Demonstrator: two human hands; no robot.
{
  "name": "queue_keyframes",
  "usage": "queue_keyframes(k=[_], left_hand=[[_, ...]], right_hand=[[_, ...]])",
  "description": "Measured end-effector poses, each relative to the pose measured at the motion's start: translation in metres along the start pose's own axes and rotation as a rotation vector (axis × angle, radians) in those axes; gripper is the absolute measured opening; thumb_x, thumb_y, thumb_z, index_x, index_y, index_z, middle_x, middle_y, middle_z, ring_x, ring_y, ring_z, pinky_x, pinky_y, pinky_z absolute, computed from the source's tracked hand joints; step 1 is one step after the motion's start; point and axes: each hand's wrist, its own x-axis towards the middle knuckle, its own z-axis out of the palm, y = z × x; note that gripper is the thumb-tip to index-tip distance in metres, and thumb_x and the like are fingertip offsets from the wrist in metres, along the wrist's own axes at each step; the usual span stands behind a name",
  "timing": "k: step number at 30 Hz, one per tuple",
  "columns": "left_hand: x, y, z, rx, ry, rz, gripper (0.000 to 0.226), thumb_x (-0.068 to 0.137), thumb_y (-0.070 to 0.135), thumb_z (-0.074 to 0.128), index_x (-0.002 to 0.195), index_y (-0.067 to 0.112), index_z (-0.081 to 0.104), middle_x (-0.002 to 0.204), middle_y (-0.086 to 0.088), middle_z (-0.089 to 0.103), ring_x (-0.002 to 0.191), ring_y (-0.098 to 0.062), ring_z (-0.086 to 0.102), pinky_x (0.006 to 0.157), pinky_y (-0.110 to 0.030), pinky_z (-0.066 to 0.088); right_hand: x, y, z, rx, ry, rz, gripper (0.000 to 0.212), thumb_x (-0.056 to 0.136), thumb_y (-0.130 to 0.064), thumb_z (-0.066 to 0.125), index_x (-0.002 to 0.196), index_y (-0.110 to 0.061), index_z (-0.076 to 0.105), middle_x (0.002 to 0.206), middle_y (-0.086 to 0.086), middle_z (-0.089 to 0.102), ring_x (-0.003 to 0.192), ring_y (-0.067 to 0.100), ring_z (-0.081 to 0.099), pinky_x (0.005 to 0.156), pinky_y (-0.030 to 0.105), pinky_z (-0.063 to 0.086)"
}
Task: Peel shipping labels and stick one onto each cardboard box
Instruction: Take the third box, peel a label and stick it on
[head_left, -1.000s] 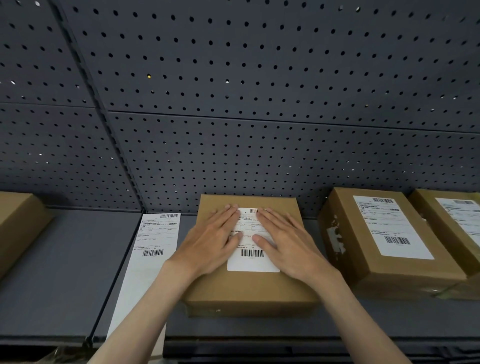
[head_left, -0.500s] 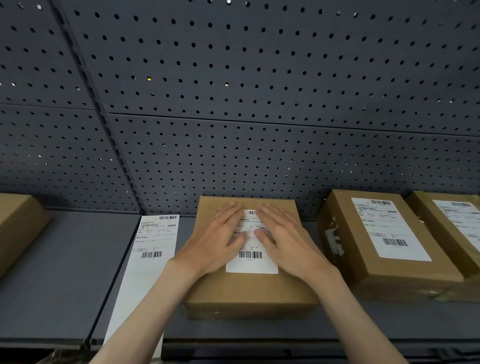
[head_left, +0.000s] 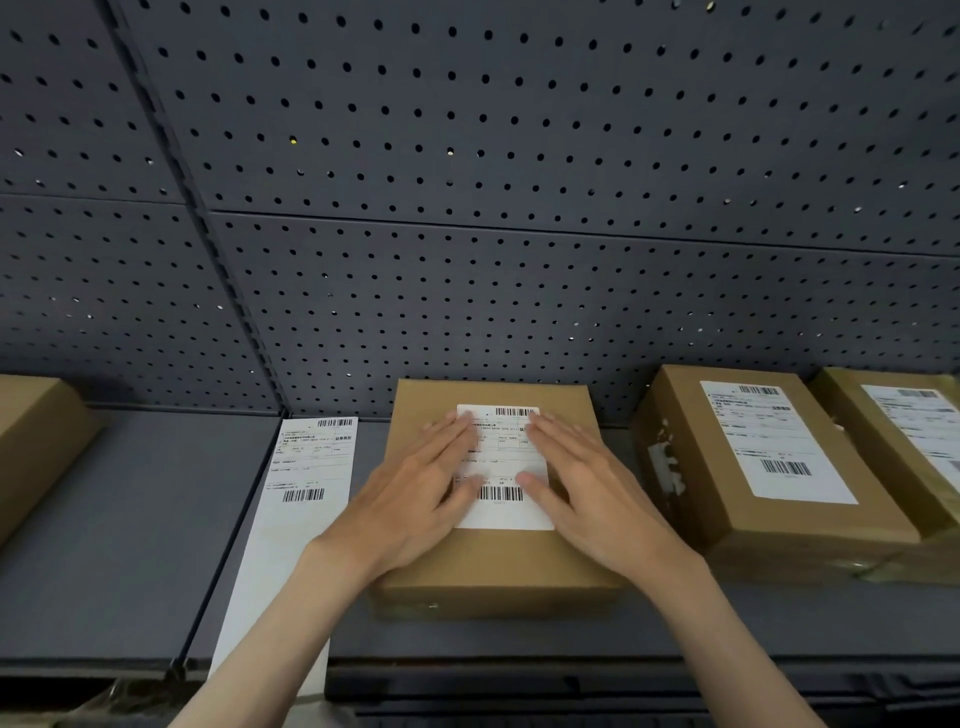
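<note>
Far left: plain cardboard box (head_left: 36, 441) sitting on the grey shelf (head_left: 130, 519), only partly in frame, showing no label on its visible face; judged as awaiting labelling.

Next along: strip of shipping labels (head_left: 306, 499) lying flat on the shelf, just beside the middle box, printed label at its far end, near end passing under the left forearm; judged as supplying at least one more label.

Centre: middle box (head_left: 493, 571) carrying a white label (head_left: 506, 467) on its top face. Left hand (head_left: 415, 499) lying flat, fingers straight, covering the label's left edge; right hand (head_left: 587, 488) lying flat likewise, covering its right edge. Neither grip closing round anything, both palms down on label and cardboard. Probably smoothing the label down, hence finishing this box.

Right: labelled box (head_left: 769, 519) standing apart from the middle box, label lying flat on top; counting as done. Far right: second labelled box (head_left: 893, 415), touching or nearly touching its neighbour, cut by the frame edge; also counting as done.

Remaining, as far as visible: releasing the middle box, then labelling the far-left box.
</note>
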Motion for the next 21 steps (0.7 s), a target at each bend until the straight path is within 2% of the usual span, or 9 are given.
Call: queue_keyframes(k=[4, 7, 10, 14, 18, 21], left_hand=[[-0.013, 0.006, 0.012, 0.065, -0.035, 0.091, 0.067, 0.102, 0.05, 0.017, 0.16, 0.018, 0.016, 0.168, 0.008, 0.005, 0.153, 0.0, -0.006, 0.126, -0.029, 0.002], [-0.021, -0.007, 0.007, 0.122, 0.006, 0.068, 0.067, 0.102, 0.052, 0.013, 0.16, 0.019, 0.017, 0.168, 0.009, 0.007, 0.152, 0.003, -0.005, 0.125, -0.025, -0.001], [-0.031, -0.013, 0.0, 0.125, 0.016, 0.035, 0.063, 0.105, 0.053, 0.016, 0.16, 0.023, 0.009, 0.168, 0.012, 0.003, 0.151, 0.005, -0.009, 0.125, -0.024, -0.002], [-0.038, 0.008, -0.002, 0.043, 0.071, 0.001, 0.063, 0.105, 0.053, 0.025, 0.16, 0.024, 0.013, 0.165, 0.015, 0.005, 0.152, 0.005, -0.004, 0.125, -0.022, 0.0], [-0.042, 0.021, 0.014, 0.012, 0.066, 0.029, 0.058, 0.107, 0.046, 0.026, 0.16, 0.022, 0.019, 0.167, 0.011, 0.011, 0.152, 0.005, 0.0, 0.125, -0.023, 0.003], [-0.047, 0.012, 0.018, 0.062, 0.095, 0.024, 0.057, 0.107, 0.046, 0.021, 0.158, 0.021, 0.025, 0.167, 0.01, 0.019, 0.152, 0.003, 0.005, 0.125, -0.026, 0.009]], right_hand=[[-0.012, -0.012, 0.011, 0.01, -0.085, -0.074, 0.063, 0.107, -0.053, 0.035, 0.162, -0.024, 0.025, 0.169, -0.009, 0.02, 0.154, -0.001, 0.007, 0.129, 0.029, 0.006], [-0.017, 0.001, 0.01, -0.042, -0.048, -0.001, 0.063, 0.106, -0.057, 0.028, 0.162, -0.028, 0.022, 0.169, -0.012, 0.017, 0.155, 0.0, 0.007, 0.129, 0.03, 0.005], [-0.024, 0.012, 0.004, -0.083, -0.015, 0.051, 0.064, 0.106, -0.057, 0.027, 0.162, -0.027, 0.019, 0.169, -0.01, 0.018, 0.156, 0.002, 0.008, 0.129, 0.032, 0.008], [-0.027, -0.003, 0.008, -0.033, 0.047, -0.015, 0.062, 0.106, -0.05, 0.037, 0.159, -0.018, 0.033, 0.167, -0.005, 0.027, 0.155, 0.004, 0.015, 0.128, 0.027, 0.007], [-0.027, -0.019, 0.021, 0.148, 0.005, -0.076, 0.051, 0.108, -0.042, 0.043, 0.154, -0.021, 0.043, 0.164, -0.007, 0.033, 0.154, 0.0, 0.016, 0.129, 0.03, 0.013], [-0.033, -0.012, 0.024, 0.126, 0.067, -0.025, 0.045, 0.108, -0.037, 0.047, 0.15, -0.022, 0.051, 0.16, -0.009, 0.04, 0.152, 0.0, 0.022, 0.127, 0.024, 0.01]])
